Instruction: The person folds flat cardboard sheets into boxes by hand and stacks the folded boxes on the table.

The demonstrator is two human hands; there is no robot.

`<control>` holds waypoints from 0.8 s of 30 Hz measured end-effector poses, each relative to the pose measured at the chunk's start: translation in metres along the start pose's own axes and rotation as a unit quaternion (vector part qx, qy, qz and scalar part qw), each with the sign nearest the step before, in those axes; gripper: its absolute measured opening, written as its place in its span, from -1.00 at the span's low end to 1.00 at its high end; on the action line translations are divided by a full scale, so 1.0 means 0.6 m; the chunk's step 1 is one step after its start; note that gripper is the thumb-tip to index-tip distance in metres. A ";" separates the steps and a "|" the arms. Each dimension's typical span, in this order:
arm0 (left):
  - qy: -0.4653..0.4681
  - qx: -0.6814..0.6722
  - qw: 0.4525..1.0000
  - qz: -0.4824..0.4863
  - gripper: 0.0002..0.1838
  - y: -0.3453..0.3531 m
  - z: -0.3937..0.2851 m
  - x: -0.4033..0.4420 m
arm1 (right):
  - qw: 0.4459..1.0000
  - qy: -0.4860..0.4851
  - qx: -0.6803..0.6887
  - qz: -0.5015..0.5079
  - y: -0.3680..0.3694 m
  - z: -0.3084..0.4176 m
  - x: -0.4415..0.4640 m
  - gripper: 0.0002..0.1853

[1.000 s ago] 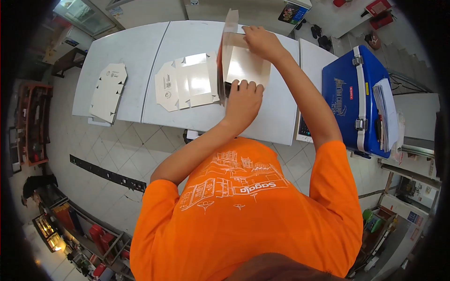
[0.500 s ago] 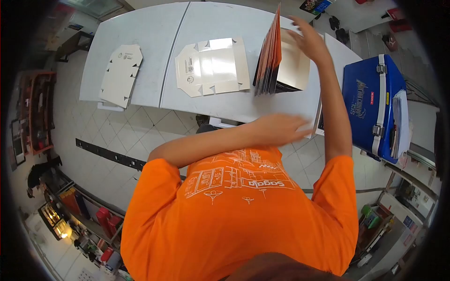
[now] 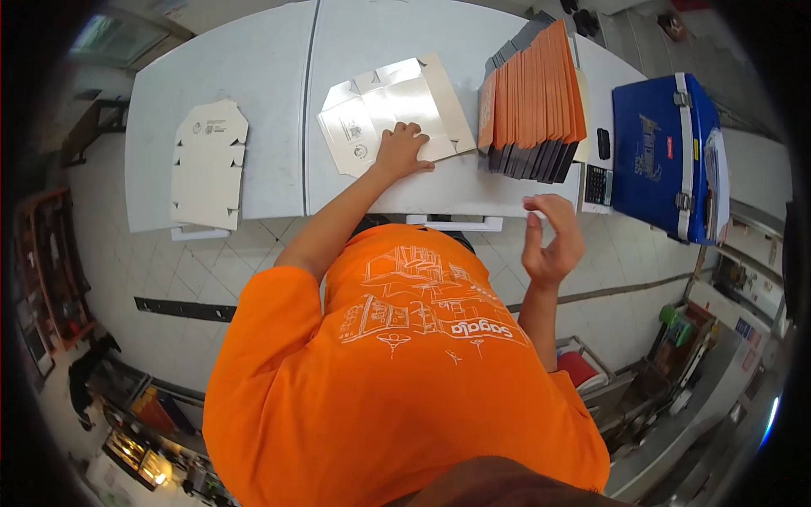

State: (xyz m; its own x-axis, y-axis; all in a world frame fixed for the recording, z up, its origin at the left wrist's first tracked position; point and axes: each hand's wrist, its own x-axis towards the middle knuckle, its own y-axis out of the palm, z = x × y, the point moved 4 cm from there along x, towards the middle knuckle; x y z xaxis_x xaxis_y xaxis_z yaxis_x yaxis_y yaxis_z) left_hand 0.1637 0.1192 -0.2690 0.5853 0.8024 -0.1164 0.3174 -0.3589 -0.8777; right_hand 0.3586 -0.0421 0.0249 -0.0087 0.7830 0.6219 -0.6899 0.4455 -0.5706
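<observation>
My left hand (image 3: 403, 154) lies with fingers spread on the near edge of a flat, unfolded cardboard box blank (image 3: 393, 110), pale with a shiny middle and cut notches. My right hand (image 3: 553, 241) is raised in front of the table's near edge, thumb and fingers curved and apart, with nothing seen between them. Beyond it stands a fanned row of orange and black folded cardboard pieces (image 3: 532, 101), just right of the blank. Farther left, more pale box blanks (image 3: 209, 165) lie flat, apart from both hands.
The white table (image 3: 262, 76) has a seam across it. Right of the cardboard row are a calculator (image 3: 598, 184) and a small black object (image 3: 603, 144). A large blue case (image 3: 655, 160) with white straps stands at the right edge.
My left hand has gone from before my chest forward onto the blank. My right hand has drawn back from behind the cardboard row, which now spreads wider with its orange faces showing.
</observation>
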 end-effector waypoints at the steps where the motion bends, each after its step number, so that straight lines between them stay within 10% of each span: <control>1: -0.001 -0.015 1.000 0.025 -0.32 -0.003 0.004 0.003 | 1.000 0.004 -0.004 0.010 0.017 0.014 -0.003 -0.63; 7: 0.034 -0.068 0.997 -0.027 -0.60 0.019 0.033 0.025 | 0.999 -0.001 -0.022 0.033 0.089 0.070 0.005 -0.64; 16: 0.082 -0.161 0.971 0.157 -0.68 -0.008 0.061 -0.018 | 0.999 0.022 -0.041 0.023 0.140 0.102 0.005 -0.64; 24: 0.125 0.015 0.985 0.117 -0.68 0.027 0.049 -0.090 | 0.998 0.013 -0.038 0.046 0.161 0.112 0.012 -0.63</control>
State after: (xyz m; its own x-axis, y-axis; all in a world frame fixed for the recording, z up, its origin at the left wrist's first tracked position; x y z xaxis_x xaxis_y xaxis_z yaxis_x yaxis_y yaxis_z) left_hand 0.1156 0.0840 -0.2906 0.8069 0.5554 -0.2012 0.1330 -0.5027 -0.8542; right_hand 0.2432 -0.0228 0.0101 -0.0498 0.8325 0.5517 -0.6297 0.4026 -0.6644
